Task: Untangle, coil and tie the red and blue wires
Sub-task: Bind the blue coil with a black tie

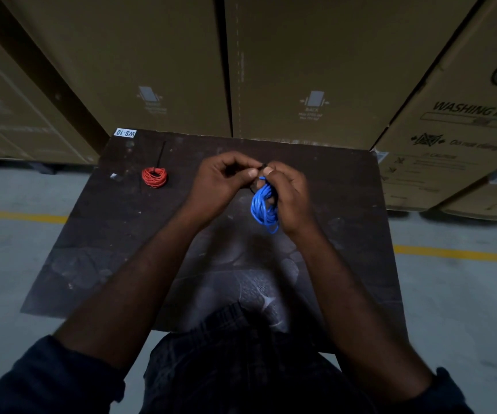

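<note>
While the blue wire (pixel 263 207) hangs as a long, loose coil above the middle of the dark table (pixel 121 249), the right hand (pixel 290 195) grips it near its top, fingers curled round the bunched strands; the lower loops dangle free below the palm, clear of the tabletop. Just above the coil, the left hand (pixel 223 180) meets the right, its thumb and forefinger pinching a small black tie (pixel 262 167) at the top of the bundle; how the tie runs round the strands is too small to tell. Well apart to the left, the red wire (pixel 154 177) lies flat on the table as a tight round coil, with a thin black strip (pixel 160 155) reaching from it toward the far edge; a small pale scrap (pixel 115 176) lies just beside it. At the far left corner sits a white label (pixel 125 133) reading WS-10; tall cardboard boxes (pixel 301 70) stand behind the table, one printed with washing-machine lettering; a yellow line (pixel 20 216) crosses the grey floor on both sides.
</note>
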The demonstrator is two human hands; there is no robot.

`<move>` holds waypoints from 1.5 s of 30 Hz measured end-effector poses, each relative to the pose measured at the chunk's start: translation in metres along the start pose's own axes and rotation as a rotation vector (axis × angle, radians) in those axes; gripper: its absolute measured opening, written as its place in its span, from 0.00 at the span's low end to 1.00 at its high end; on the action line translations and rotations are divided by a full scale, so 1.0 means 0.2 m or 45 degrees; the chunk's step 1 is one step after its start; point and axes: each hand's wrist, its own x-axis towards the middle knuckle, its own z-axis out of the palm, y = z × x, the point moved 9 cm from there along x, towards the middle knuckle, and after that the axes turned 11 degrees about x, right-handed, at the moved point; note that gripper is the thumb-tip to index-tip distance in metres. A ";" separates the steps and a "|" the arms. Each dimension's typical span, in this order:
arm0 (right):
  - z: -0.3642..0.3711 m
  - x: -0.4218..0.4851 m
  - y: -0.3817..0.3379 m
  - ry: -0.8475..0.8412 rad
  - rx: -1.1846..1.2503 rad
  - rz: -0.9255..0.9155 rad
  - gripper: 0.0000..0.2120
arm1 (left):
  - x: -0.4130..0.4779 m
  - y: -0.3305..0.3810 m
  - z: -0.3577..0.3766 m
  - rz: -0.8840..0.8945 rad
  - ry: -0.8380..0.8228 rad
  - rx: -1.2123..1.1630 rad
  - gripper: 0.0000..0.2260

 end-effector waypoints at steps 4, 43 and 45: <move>0.00 0.01 0.02 0.010 0.135 0.074 0.12 | -0.01 0.02 0.01 0.052 0.042 0.054 0.06; 0.10 -0.03 0.13 -0.129 0.912 0.484 0.11 | -0.15 0.29 0.00 0.516 0.328 0.836 0.03; 0.10 -0.03 0.13 -0.120 0.908 0.499 0.14 | -0.15 0.29 0.00 0.518 0.329 0.855 0.03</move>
